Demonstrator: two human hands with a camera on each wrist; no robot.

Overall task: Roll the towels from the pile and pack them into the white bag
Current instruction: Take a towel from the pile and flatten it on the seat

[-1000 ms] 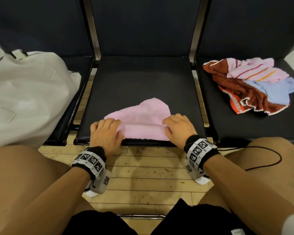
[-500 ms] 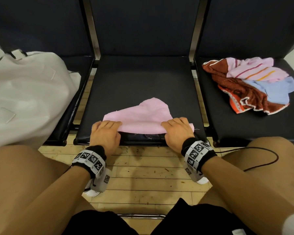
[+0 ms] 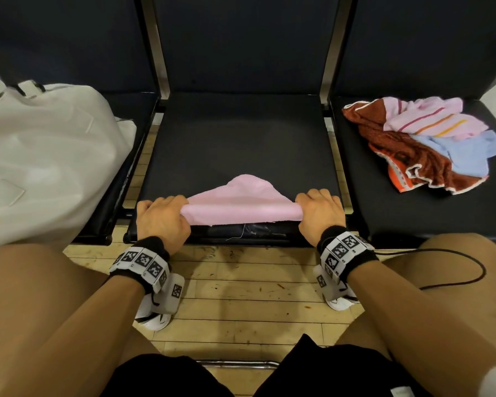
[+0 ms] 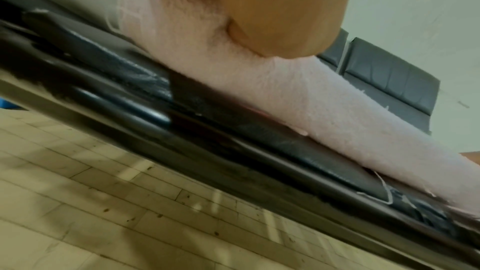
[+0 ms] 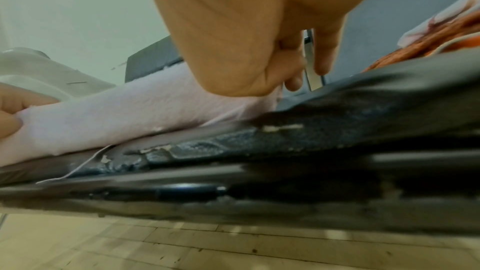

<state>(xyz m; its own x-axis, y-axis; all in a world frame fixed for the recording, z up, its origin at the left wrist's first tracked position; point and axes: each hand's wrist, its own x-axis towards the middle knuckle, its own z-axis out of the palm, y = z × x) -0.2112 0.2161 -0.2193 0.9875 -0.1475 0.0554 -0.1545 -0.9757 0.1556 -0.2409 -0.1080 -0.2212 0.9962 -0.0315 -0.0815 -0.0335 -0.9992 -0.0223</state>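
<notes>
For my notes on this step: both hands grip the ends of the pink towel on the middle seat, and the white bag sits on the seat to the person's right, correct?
Not quite. The head view shows the white bag on the seat to the person's left; the right seat holds the towel pile. The rest stands: the left hand and right hand grip the ends of the pink towel on the middle seat.

plain pink towel (image 3: 242, 203) on the black bench (image 3: 241, 144); white bag (image 3: 46, 156) on the left; pile (image 3: 424, 144) on the right is rusty brown with white trim, pale blue, and pink with red and orange stripes; black-and-white checker wristbands (image 3: 143, 262)
</notes>
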